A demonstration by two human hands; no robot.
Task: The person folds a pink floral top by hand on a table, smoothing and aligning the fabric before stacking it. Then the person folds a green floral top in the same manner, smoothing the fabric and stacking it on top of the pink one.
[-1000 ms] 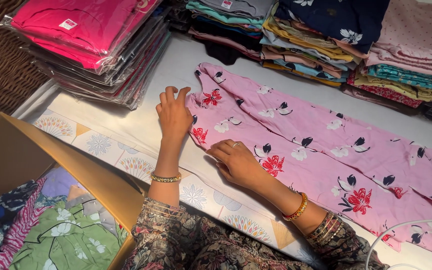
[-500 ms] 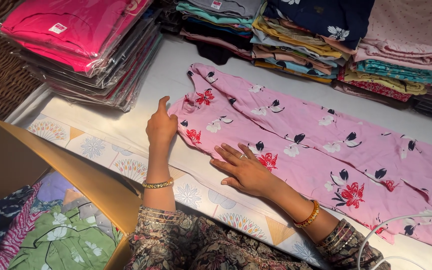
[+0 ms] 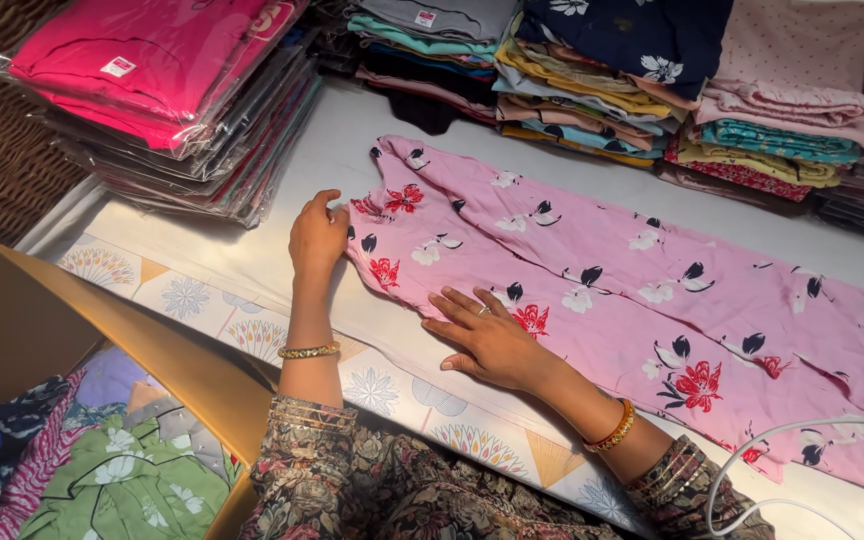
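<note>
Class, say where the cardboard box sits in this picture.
In the head view the cardboard box sits at the lower left, beside the left hand, holding printed fabrics.

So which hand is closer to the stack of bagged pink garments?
Left. The left hand sits at the pink floral cloth's end, just right of the stack of bagged pink garments; the right hand lies flat on the cloth, farther right.
</note>
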